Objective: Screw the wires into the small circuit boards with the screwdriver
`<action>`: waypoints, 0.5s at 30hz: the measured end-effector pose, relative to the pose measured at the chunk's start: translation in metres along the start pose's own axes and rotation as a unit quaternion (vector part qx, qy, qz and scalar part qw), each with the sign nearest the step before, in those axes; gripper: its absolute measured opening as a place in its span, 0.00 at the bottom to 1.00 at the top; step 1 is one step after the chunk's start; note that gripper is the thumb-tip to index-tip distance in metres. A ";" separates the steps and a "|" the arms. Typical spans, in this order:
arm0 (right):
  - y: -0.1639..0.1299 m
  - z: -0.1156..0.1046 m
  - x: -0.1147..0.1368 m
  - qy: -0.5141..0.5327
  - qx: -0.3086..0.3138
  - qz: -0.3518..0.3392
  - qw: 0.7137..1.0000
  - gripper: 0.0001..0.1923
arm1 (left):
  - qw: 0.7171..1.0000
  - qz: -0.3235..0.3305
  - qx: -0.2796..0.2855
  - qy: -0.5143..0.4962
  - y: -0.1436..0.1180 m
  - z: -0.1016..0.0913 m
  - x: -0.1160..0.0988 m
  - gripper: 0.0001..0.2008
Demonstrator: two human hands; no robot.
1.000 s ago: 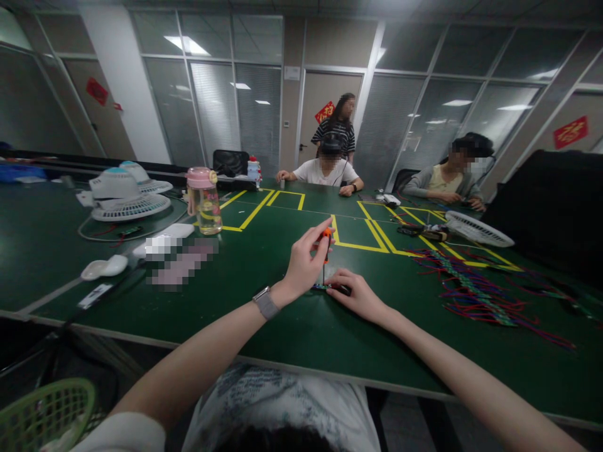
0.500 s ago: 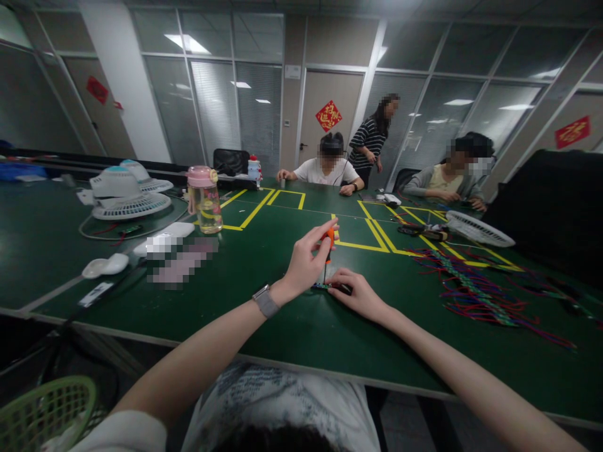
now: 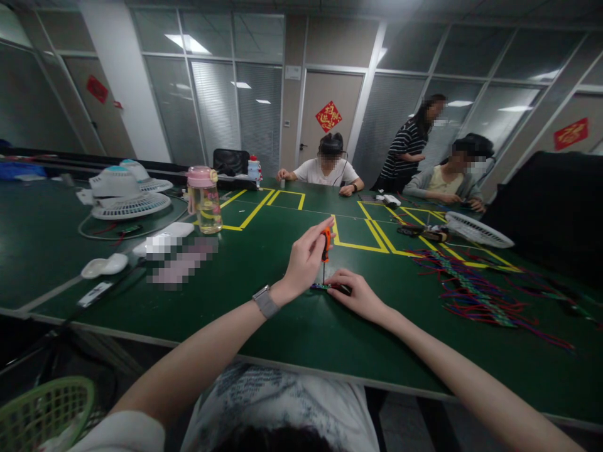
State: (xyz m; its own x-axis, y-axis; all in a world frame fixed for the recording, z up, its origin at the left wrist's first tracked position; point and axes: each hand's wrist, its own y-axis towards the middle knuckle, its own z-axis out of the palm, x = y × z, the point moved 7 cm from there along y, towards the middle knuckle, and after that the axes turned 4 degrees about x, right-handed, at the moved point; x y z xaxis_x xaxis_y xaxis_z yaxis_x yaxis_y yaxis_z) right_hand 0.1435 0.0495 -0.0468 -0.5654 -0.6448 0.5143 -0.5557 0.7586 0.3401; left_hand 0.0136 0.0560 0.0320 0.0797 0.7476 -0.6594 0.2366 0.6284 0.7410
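- A green basket [image 3: 44,411] sits off the desk's [image 3: 292,326] near edge at 8 o'clock, below the working surface.
- Toward 10 o'clock lie white plastic shells [image 3: 103,265], two fan heads [image 3: 123,196] stacked face-down with their cable looped round them, and a pink-capped water bottle [image 3: 203,199] standing upright, all well apart from the hands.
- The left hand [image 3: 304,260], a watch [image 3: 265,302] on its wrist, holds an orange-handled screwdriver [image 3: 325,246] upright; its fingers [image 3: 316,231] are pinched together on the handle near the top, a grip that seems suited to twirling the tool while the tip stays planted.
- The screwdriver's thin shaft runs straight down to a small green circuit board [image 3: 321,286] lying flat on the desk at the centre, just in front of the person.
- The right hand [image 3: 360,294] lies low at 3 o'clock of the board, fingers [image 3: 340,279] pressed down together on its right end, apparently to keep it from turning or sliding under the tool.
- Yellow tape lines [image 3: 362,238] mark out boxes on the desk toward 12 o'clock.
- A heap of coloured wires [image 3: 471,292] sprawls at 3 o'clock, with another fan grille [image 3: 478,231] beyond it.
- Two other people sit at the far side, and one stands behind them.
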 end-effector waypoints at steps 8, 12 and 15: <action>0.000 -0.001 0.001 0.006 -0.004 0.001 1.000 0.08 | 0.988 0.031 -0.039 0.144 0.000 -0.008 -0.021 0.12; 0.000 -0.001 0.001 0.004 -0.005 0.000 1.000 0.08 | 0.991 0.037 -0.016 0.130 0.000 -0.004 -0.018 0.17; 0.000 -0.001 0.001 0.003 -0.003 0.000 1.000 0.08 | 0.997 0.030 -0.002 0.071 0.000 -0.002 -0.010 0.19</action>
State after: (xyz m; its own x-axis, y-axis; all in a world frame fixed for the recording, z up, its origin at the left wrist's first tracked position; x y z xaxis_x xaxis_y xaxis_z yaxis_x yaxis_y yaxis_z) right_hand 0.1434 0.0488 -0.0454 -0.5619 -0.6439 0.5193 -0.5521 0.7594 0.3442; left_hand 0.0109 0.0489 0.0388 -0.0438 0.8065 -0.5895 0.2315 0.5822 0.7794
